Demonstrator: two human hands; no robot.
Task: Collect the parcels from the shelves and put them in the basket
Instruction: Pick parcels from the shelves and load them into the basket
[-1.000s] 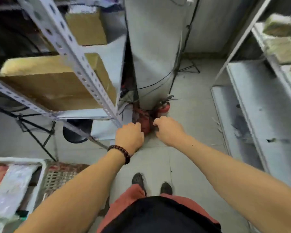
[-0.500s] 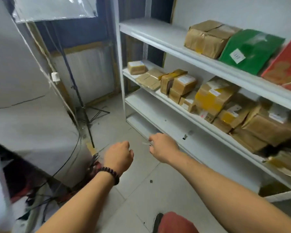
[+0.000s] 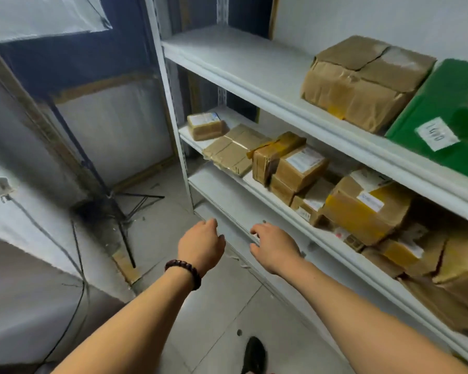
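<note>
Right now my left hand (image 3: 200, 247) and right hand (image 3: 274, 248) hang empty, fingers loosely curled, below the middle shelf (image 3: 239, 118) holding the taped brown parcels (image 3: 299, 168). They look light, stiff and tape-slick; I'd clamp 1 across 2 opposite sides.

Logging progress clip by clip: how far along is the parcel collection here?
Done: nothing shown; no basket is in view. In hand: nothing; the left hand and right hand are empty, held out toward the shelves. Left: the taped brown box and green parcel on the top shelf, plus the brown parcels below.
</note>
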